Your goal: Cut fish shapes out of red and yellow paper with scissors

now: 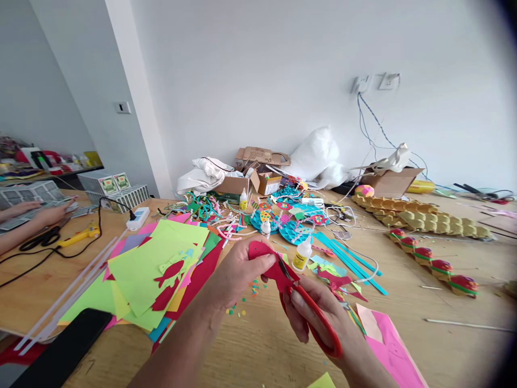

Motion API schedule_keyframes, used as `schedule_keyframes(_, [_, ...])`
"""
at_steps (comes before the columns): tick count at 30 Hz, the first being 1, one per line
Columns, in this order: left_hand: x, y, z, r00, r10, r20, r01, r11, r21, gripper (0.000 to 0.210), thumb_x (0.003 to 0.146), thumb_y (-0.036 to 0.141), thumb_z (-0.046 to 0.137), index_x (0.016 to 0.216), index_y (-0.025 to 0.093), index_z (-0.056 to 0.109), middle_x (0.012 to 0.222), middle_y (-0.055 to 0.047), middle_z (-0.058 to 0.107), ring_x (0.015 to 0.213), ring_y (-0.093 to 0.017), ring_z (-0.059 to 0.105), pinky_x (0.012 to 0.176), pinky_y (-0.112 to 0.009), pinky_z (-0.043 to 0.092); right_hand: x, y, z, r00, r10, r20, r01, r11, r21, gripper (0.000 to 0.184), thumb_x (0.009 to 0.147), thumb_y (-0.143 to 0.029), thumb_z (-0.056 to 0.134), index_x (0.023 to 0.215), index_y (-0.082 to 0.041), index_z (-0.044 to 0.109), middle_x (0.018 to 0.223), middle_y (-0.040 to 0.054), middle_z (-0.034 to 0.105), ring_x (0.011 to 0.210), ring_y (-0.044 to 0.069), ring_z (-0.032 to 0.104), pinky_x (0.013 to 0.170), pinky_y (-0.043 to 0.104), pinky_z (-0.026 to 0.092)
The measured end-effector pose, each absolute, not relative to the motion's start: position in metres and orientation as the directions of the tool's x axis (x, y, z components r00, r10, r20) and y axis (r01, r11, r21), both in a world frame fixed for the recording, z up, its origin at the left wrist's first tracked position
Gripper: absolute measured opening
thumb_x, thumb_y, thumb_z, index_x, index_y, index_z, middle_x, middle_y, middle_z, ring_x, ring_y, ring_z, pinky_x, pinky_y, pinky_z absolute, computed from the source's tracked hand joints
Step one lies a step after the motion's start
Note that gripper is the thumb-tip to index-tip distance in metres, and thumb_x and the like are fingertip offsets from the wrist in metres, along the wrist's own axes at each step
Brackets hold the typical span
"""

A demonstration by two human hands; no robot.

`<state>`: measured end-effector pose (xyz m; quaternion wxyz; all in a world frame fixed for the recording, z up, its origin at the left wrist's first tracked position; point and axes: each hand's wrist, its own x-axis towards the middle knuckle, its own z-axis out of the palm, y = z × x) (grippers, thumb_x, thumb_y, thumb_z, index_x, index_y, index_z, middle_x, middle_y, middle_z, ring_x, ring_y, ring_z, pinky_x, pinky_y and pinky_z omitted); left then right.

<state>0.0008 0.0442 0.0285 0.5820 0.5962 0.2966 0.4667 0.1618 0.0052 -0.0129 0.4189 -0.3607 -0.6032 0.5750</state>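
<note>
My left hand (242,272) pinches a piece of red paper (278,276) between thumb and fingers, above the middle of the wooden table. In my right hand (323,307) is a pair of scissors (329,342) with red handles, fingers through the loops. The scissor blades lie against the red paper, which looks partly cut into a curved shape. Just behind the hands stands a small white glue bottle (302,253) with a yellow label. Red fish-shaped cutouts (169,273) rest on the stack of yellow-green paper (139,269) to the left.
A black phone (67,345) lies front left beside white strips. Egg-carton strips (444,223) and painted carton pieces (432,264) line the right. Cardboard boxes (238,186) and white bags stand by the wall. Another person's hands (48,213) work at far left, near a yellow glue gun (83,234).
</note>
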Motion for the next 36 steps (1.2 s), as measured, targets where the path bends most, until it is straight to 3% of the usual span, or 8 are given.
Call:
schedule_keyframes(15, [-0.005,0.047,0.026,0.43,0.878,0.21,-0.168,-0.151,0.974,0.007,0.076,0.022,0.054,0.073,0.016,0.054,0.065,0.003,0.05,0.059,-0.008,0.044,0.057,-0.02,0.036,0.164,0.008,-0.019,-0.4,0.91,0.108,-0.076,0.085,-0.994,0.039,0.082,-0.054,0.052,0.071,-0.018,0.047,0.038,-0.0081,0.042,0.031,0.005,0.033,0.035,0.018,0.023])
schedule_keyframes(28, [-0.011,0.045,0.032,0.452,0.881,0.139,-0.091,-0.109,0.99,0.013,0.075,0.027,0.057,0.071,0.015,0.055,0.063,0.002,0.053,0.058,-0.009,0.049,0.059,-0.021,0.039,0.164,0.006,-0.015,-0.386,0.923,-0.004,0.035,0.01,-0.999,0.047,0.073,-0.065,0.054,0.067,-0.019,0.046,0.035,-0.0103,0.04,0.029,0.004,0.027,0.033,0.017,0.021])
schedule_keyframes(36, [-0.008,0.047,0.027,0.392,0.902,0.181,-0.151,-0.131,0.98,0.013,0.076,0.027,0.058,0.074,0.015,0.054,0.066,0.002,0.056,0.059,-0.008,0.05,0.057,-0.02,0.041,0.161,0.008,-0.015,-0.338,0.941,0.016,0.002,0.018,-1.0,0.048,0.073,-0.066,0.053,0.065,-0.02,0.043,0.035,-0.0103,0.038,0.029,0.004,0.027,0.033,0.018,0.02])
